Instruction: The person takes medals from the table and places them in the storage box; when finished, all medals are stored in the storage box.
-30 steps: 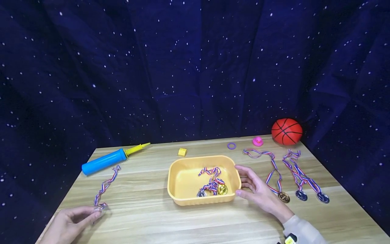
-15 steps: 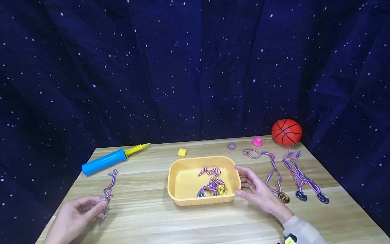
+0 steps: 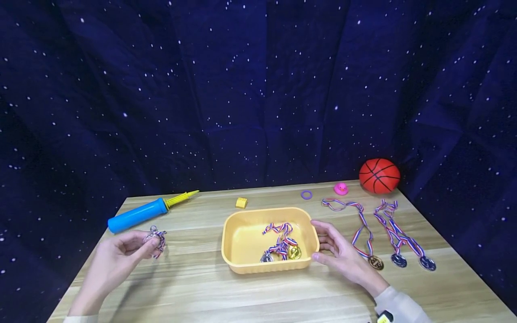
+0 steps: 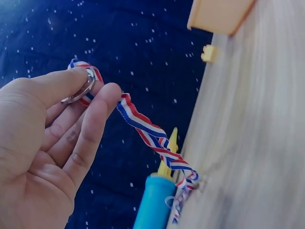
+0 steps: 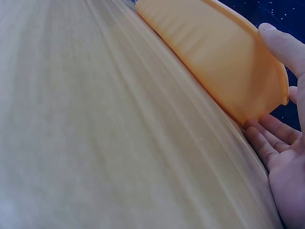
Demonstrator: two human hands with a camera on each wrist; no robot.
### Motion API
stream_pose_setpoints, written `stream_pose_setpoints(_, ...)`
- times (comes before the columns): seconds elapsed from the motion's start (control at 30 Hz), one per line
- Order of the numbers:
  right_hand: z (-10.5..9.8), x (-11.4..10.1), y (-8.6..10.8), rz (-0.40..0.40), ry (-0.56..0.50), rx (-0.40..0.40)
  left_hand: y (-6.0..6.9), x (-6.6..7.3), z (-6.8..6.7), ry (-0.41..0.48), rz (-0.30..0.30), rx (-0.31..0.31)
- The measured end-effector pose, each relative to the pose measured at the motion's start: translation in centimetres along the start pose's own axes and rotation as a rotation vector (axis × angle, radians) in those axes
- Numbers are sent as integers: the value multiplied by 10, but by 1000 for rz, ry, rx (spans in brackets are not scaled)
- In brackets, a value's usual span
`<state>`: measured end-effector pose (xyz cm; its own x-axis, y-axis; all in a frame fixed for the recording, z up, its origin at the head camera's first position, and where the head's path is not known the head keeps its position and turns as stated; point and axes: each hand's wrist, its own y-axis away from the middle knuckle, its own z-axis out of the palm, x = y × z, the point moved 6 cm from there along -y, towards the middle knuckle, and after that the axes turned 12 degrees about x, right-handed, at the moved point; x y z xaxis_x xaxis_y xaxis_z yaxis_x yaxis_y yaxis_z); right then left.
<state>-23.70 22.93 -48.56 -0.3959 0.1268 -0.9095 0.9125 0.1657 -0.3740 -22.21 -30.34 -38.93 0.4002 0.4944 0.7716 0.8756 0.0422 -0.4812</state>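
My left hand (image 3: 121,255) pinches a silver-coloured medal (image 4: 85,90) between thumb and fingers, raised above the left of the table. Its red, white and blue ribbon (image 4: 145,129) dangles from the fingers. An orange-yellow plastic basin (image 3: 242,269) stands mid-table. Inside it lie a gold medal (image 3: 294,252) and a silver medal (image 3: 267,257), with tangled ribbons (image 3: 284,242). At the basin's right end rests my right hand (image 3: 343,255), thumb at the rim and fairly straight fingers touching the outer wall. Part of the held medal is hidden by the fingers.
Right of the basin lie a bronze-coloured medal (image 3: 376,262) and two silver-coloured medals (image 3: 399,260) with ribbons. Along the back are a blue hand pump (image 3: 137,216), a yellow block (image 3: 241,202), a purple ring (image 3: 306,195), a pink duck (image 3: 341,189) and a red ball (image 3: 379,176).
My left hand has lifted the medal off the table and moved it up and to the right, the ribbon trailing along. The right hand and the basin have stayed put.
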Motion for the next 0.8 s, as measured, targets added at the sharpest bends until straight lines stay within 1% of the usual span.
stream_pose_setpoints(0.07, 0, 0, 0, -1, 2, -2, -6, 5, 4, 6, 6, 6)
stream_pose_setpoints(0.23, 0, -1, -1, -5, 6, -3, -20, 17, 12, -11, 11, 40)
stream_pose_setpoints(0.3, 0, -1, -1, -6, 4, -4, -25, 22, 16, 17, -3, 41)
stream_pose_setpoints(0.43, -1, 0, 0, -7, 2, -4, -34, 32, 22, 50, -2, 51)
stream_pose_setpoints(0.6, -1, 0, 1, -7, 2, -3, -49, 49, 27, 52, 55, 101)
stream_pose_setpoints(0.8, 0, 0, 0, -13, 0, -5, -68, 73, 29, 118, 74, 148)
